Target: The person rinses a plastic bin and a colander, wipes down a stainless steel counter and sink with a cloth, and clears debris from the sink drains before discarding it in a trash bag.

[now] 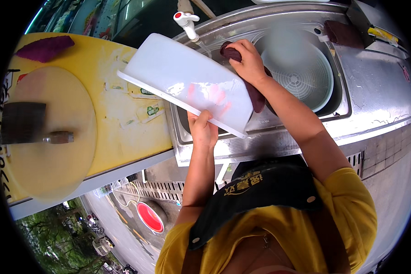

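Note:
Tilted over the left basin of a steel sink [263, 126] is a wet, translucent white plastic tub [191, 75]. My left hand [203, 128] grips its lower rim, and fingers show through the plastic. My right hand [248, 61] holds a bunched dark maroon cloth [230, 52] beyond the tub's upper right edge. More maroon cloth [255, 97] hangs below that wrist, beside the tub; whether it is the same piece I cannot tell. Behind the tub stands a white tap [186, 24] with a red-marked lever, and water seems to run from its spout.
A pale plastic colander [294, 80] sits in the right basin. On the yellow counter [120, 113] at left are a round cutting board [61, 164], a cleaver [24, 122] and a purple cloth [46, 48]. A folded brown cloth [344, 34] lies behind the sink at right.

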### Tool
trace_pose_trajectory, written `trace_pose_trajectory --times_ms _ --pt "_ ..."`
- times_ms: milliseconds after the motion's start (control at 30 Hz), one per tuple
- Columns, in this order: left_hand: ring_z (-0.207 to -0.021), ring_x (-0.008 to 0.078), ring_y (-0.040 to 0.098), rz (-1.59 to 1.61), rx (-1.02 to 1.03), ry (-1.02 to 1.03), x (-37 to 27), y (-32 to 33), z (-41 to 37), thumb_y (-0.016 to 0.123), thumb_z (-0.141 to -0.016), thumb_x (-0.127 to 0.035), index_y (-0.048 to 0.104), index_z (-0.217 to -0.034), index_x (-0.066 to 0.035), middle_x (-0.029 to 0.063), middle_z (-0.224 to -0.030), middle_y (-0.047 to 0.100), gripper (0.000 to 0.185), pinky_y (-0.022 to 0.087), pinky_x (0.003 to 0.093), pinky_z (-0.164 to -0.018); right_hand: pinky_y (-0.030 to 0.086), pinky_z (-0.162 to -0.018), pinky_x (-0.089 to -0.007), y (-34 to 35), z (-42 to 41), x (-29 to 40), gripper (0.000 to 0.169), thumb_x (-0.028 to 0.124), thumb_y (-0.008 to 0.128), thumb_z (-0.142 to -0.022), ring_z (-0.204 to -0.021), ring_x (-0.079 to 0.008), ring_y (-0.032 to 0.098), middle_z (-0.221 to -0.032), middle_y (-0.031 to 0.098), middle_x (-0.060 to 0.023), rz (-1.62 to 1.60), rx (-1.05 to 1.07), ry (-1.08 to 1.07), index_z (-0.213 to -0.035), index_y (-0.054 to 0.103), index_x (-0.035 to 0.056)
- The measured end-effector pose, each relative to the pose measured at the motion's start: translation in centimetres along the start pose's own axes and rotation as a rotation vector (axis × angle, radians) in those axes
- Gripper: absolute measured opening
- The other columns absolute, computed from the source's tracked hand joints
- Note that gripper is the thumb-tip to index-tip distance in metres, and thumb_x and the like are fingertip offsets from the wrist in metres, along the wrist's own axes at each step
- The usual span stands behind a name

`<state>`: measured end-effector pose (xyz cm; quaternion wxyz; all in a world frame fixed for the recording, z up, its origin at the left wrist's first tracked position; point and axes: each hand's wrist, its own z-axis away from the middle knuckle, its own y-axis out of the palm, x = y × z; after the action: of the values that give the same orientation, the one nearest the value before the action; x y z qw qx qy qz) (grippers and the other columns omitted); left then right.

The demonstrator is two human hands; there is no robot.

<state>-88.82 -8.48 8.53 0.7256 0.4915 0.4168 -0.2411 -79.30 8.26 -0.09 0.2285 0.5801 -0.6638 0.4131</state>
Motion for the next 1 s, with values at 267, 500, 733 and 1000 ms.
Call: trace_pose_trajectory --times_ms 267,500,733,1000 --pt "-0.101 0.0336 0.053 0.2 -0.06 0.076 -3.9 -5.5 1.1 0.038 -0.057 0.004 0.025 -0.139 -0.011 0.0187 -0.118 0.047 0.084 0.048 0.0456 -0.086 0.043 -0.086 -0.0255 -1.8 -0.4 3.7 0.028 0.005 0.057 -0.079 -0.096 -0.0111 0.054 -0.103 0.059 -0.0027 -0.809 0.253 0.482 -0.107 0.057 0.0051" --pt "-0.109 0.037 0.05 0.38 0.049 0.073 -5.4 -13.8 5.4 0.043 -0.056 -0.006 0.036 -0.134 -0.012 0.0185 -0.117 0.051 0.079 0.042 0.0535 -0.096 0.042 -0.088 -0.0318 1.4 1.7 1.1 0.027 0.009 0.055 -0.082 -0.1 -0.0268 0.053 -0.106 0.053 -0.0119 -0.219 0.389 0.137 -0.108 0.051 0.0046" --pt "-0.099 0.0381 0.055 0.178 -0.037 0.151 -10.9 -12.7 9.3 0.045 -0.053 -0.012 0.031 -0.134 -0.004 0.0215 -0.114 0.052 0.082 0.051 0.0486 -0.085 0.04 -0.091 -0.0369 3.8 4.7 -1.9 0.039 0.018 0.061 -0.078 -0.108 -0.0316 0.05 -0.108 0.054 -0.0166 -0.275 0.686 0.236 -0.115 0.052 0.0077" --pt "-0.078 0.03 0.064 -0.331 -0.223 0.152 -12.5 -11.5 12.1 0.076 -0.06 -0.017 0.042 -0.119 0.003 0.02 -0.097 0.058 0.071 0.056 0.0379 -0.062 0.026 -0.105 -0.0369 -1.0 -2.4 15.1 0.05 0.038 0.042 -0.092 -0.13 -0.0266 0.031 -0.139 0.033 -0.011 -0.705 0.353 -0.274 -0.134 0.037 0.0103"
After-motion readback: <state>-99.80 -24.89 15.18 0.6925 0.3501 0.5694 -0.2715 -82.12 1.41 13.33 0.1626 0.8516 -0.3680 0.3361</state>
